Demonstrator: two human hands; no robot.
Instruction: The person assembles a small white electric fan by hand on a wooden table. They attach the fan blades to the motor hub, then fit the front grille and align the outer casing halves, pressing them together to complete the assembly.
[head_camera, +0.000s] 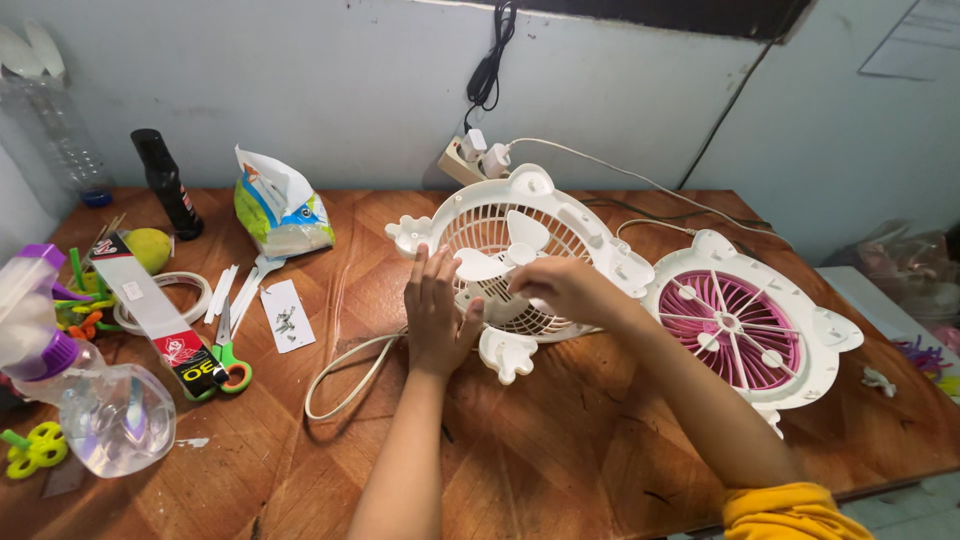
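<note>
Head view: a white fan housing (545, 225) with its white blades (505, 255) is seen propped on the wooden table (560, 450), between the two hands. The left hand (438, 315) is laid flat and spread against the housing's near-left rim, nothing being gripped. The right hand (565, 290) is curled over the grille just right of the blade hub; whether something is pinched there cannot be told. Just right of the right forearm, a pink-and-white front grille (745, 330) is laid flat, close to the table's right edge. Bare wood is left open below both wrists. Well left of the left hand, green-handled scissors (228, 355) and a clear spray bottle (85, 400) are crowded together.
</note>
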